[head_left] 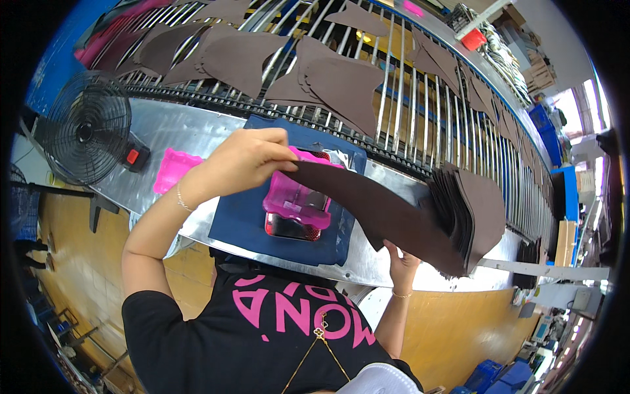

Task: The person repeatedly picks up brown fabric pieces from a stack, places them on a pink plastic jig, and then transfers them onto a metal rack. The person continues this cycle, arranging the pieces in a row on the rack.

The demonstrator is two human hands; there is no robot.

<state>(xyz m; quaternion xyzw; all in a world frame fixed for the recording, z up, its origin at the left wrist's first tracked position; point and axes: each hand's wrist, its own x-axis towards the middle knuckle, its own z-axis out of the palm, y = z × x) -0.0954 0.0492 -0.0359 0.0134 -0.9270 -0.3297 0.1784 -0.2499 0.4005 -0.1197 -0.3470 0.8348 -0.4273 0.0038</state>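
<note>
A long, curved dark brown sheet piece (367, 203), like leather or fabric, stretches between my hands above the metal table. My left hand (246, 161) pinches its narrow left end between thumb and fingers. Lower down, my right hand (401, 266) grips its near edge, with some fingers hidden under the sheet. The sheet's right part overlaps a thick stack of brown pieces (482, 210). Below my left hand, a pink scalloped tray (289, 201) rests over a shiny red-and-black object (295, 228), mostly covered. Both lie on a dark blue mat (239, 223).
A conveyor of metal rods (400, 98) runs behind the table, carrying several brown pieces (328, 82). A black caged fan (85, 128) stands at the left, near another pink tray (174, 169). A metal bar (545, 268) juts out at the right.
</note>
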